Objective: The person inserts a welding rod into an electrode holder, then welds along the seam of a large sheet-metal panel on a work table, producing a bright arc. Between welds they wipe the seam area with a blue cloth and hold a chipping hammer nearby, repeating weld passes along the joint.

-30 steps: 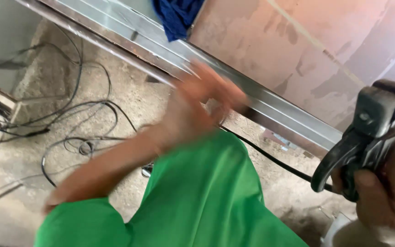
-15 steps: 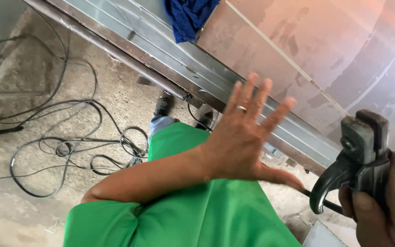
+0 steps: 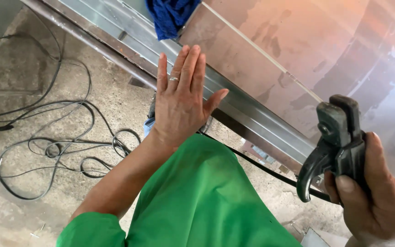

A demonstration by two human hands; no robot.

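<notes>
Head view shows a dark grey metal hand tool with a curved black lever [image 3: 334, 146] gripped upright in the right hand [image 3: 373, 196] at the lower right, the fingers wrapped tightly around its body, the thumb along the front and the lever hooking down to the left. A thin black cable [image 3: 261, 167] runs from under the tool leftwards behind the green-clad knee [image 3: 202, 201]. The left hand [image 3: 181, 98] holds nothing; it is open and flat, four fingers close together pointing up, thumb splayed right, a ring on one finger, raised in front of the long silver metal rail [image 3: 115, 29]. That rail's long axis runs diagonally from upper left to lower right, bordering a rusty-pink curved metal sheet [image 3: 298, 45]. The right hand is nearer the sheet's lower end. A crumpled blue cloth [image 3: 170, 16] hangs over the rail above the left fingertips. Black cables [image 3: 65, 146] coil loosely on the concrete floor [image 3: 24, 210]. No labels or signs are visible.
</notes>
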